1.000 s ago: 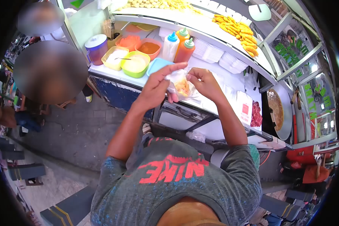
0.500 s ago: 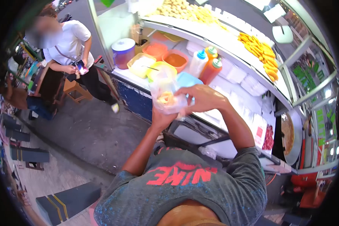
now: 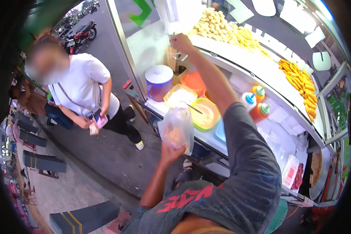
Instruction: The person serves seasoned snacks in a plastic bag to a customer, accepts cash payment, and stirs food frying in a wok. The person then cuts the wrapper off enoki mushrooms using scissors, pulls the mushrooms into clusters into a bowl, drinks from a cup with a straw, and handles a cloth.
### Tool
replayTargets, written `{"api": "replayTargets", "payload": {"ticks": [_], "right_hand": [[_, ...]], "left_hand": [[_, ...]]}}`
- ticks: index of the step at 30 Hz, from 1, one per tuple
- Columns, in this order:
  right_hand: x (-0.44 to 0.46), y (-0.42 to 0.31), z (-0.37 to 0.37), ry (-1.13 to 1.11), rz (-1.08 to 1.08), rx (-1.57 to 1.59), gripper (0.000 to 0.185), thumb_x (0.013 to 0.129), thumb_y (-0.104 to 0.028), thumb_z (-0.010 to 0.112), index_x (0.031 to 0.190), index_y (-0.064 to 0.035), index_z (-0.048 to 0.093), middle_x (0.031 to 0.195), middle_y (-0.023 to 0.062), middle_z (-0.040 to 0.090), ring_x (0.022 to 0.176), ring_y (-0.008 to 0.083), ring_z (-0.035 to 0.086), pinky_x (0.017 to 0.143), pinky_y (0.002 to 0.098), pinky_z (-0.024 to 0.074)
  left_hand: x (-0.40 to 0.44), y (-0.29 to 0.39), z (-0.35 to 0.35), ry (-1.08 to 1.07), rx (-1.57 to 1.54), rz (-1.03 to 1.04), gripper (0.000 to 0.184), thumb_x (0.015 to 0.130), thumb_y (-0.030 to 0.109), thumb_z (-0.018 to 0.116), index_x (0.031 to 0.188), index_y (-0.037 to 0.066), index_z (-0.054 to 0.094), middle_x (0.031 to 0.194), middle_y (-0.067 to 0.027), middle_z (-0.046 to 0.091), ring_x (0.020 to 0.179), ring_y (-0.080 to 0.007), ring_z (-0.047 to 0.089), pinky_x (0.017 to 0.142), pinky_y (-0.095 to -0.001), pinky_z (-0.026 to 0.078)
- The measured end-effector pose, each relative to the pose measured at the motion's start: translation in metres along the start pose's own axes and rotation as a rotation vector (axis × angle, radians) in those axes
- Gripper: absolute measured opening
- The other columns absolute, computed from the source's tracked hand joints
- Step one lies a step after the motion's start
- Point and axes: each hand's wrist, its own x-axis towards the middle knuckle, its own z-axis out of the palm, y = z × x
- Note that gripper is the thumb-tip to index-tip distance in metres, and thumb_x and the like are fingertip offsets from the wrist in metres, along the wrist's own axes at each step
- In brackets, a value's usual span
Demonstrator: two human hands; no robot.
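My left hand (image 3: 172, 154) is wrapped round the lower part of a clear plastic bag (image 3: 177, 130) with yellowish food inside, held upright in front of the counter. My right hand (image 3: 182, 43) reaches up to the cart's far left corner, its fingers closed at the bottom of a hanging white bundle (image 3: 170, 17); what they grip is too small to make out. Below that arm stand wooden sticks (image 3: 171, 58), a purple tub with a white lid (image 3: 159, 80), a tub of white powder (image 3: 180, 96) and a green tub with a spoon (image 3: 205, 114).
Squeeze bottles (image 3: 260, 112) stand by stacked white trays (image 3: 294, 121). Fried food (image 3: 300, 84) lies on the upper shelf (image 3: 261, 62). A large pan (image 3: 318, 171) is at the right. A person in a white shirt (image 3: 85, 78) stands left of the cart, holding a phone and paper.
My right hand has left the bag and risen to the hanging bundle. My left hand still holds the bag. The view has turned left, bringing the person in white nearer.
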Motion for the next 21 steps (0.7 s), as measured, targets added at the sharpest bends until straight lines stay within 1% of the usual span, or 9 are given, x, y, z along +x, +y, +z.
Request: {"api": "replayTargets", "payload": {"ticks": [1,3,4,7,10,12,15,18,21], "right_hand": [[0.029,0.021,0.028,-0.008,0.101,-0.076,0.029,0.077,-0.018,0.060,0.096,0.0023,0.066,0.087,0.0196,0.067,0.082,0.0261,0.067,0.072,0.0366,0.0529],[0.021,0.024,0.055,0.133,0.089,-0.233,0.028,0.074,-0.019,0.058,0.087,0.0039,0.067,0.086,0.0234,0.067,0.084,0.0353,0.066,0.074,0.0429,0.0526],[0.024,0.028,0.072,0.201,0.127,-0.198,0.026,0.073,-0.019,0.058,0.081,0.0038,0.068,0.086,0.0237,0.067,0.085,0.0396,0.066,0.076,0.0459,0.0521],[0.029,0.039,0.081,0.140,0.172,-0.119,0.026,0.072,-0.019,0.059,0.080,0.0043,0.068,0.085,0.0236,0.067,0.084,0.0388,0.066,0.076,0.0454,0.0523],[0.028,0.041,0.066,0.132,0.236,-0.138,0.022,0.070,-0.020,0.063,0.079,-0.0013,0.071,0.081,0.0202,0.068,0.078,0.0338,0.068,0.072,0.0424,0.0534],[0.028,0.039,0.059,0.130,0.260,-0.144,0.020,0.069,-0.025,0.070,0.080,-0.0081,0.073,0.077,0.0152,0.069,0.073,0.0272,0.068,0.068,0.0383,0.0540],[0.022,0.037,0.046,0.097,0.253,-0.035,0.022,0.071,-0.030,0.073,0.081,-0.0103,0.074,0.075,0.0117,0.069,0.068,0.0238,0.067,0.064,0.0366,0.0530],[0.011,0.030,0.033,0.198,0.165,0.115,0.025,0.074,-0.034,0.073,0.081,-0.0098,0.074,0.075,0.0095,0.069,0.066,0.0216,0.066,0.061,0.0352,0.0514],[-0.012,0.007,0.007,0.356,0.118,0.198,0.022,0.077,-0.031,0.070,0.085,-0.0106,0.074,0.073,0.0116,0.069,0.071,0.0216,0.067,0.067,0.0359,0.0518]], "left_hand": [[0.003,0.002,-0.007,-0.015,0.048,0.014,0.082,0.062,0.014,0.079,0.132,-0.006,0.039,0.135,-0.0218,0.042,0.126,-0.0284,0.041,0.104,-0.0383,0.034],[0.004,-0.001,-0.012,0.064,-0.176,-0.120,0.081,0.064,0.012,0.079,0.132,-0.006,0.038,0.131,-0.0191,0.045,0.122,-0.0256,0.045,0.101,-0.0370,0.037],[0.001,-0.004,-0.015,0.100,-0.289,-0.200,0.081,0.064,0.011,0.079,0.132,-0.006,0.038,0.129,-0.0177,0.047,0.120,-0.0242,0.046,0.100,-0.0364,0.039],[-0.004,-0.019,-0.023,0.102,-0.355,-0.317,0.081,0.066,0.008,0.078,0.134,-0.005,0.035,0.122,-0.0131,0.050,0.112,-0.0201,0.051,0.095,-0.0340,0.042],[0.001,-0.017,-0.027,0.095,-0.445,-0.389,0.082,0.067,0.006,0.077,0.135,-0.005,0.032,0.120,-0.0119,0.052,0.108,-0.0194,0.053,0.094,-0.0330,0.043],[0.008,-0.017,-0.026,0.122,-0.367,-0.315,0.082,0.068,0.005,0.076,0.136,-0.006,0.031,0.118,-0.0120,0.053,0.106,-0.0195,0.054,0.093,-0.0330,0.044],[0.026,-0.003,-0.024,0.174,-0.325,-0.200,0.083,0.068,0.005,0.077,0.136,-0.006,0.031,0.117,-0.0125,0.054,0.105,-0.0197,0.055,0.092,-0.0331,0.045],[0.040,0.005,-0.022,0.193,-0.348,-0.146,0.083,0.067,0.006,0.077,0.136,-0.006,0.032,0.118,-0.0136,0.054,0.106,-0.0201,0.055,0.092,-0.0334,0.044],[0.048,0.000,-0.015,0.173,-0.355,-0.135,0.091,0.066,0.006,0.078,0.139,-0.004,0.024,0.122,-0.0142,0.051,0.110,-0.0215,0.053,0.094,-0.0345,0.044]]}}
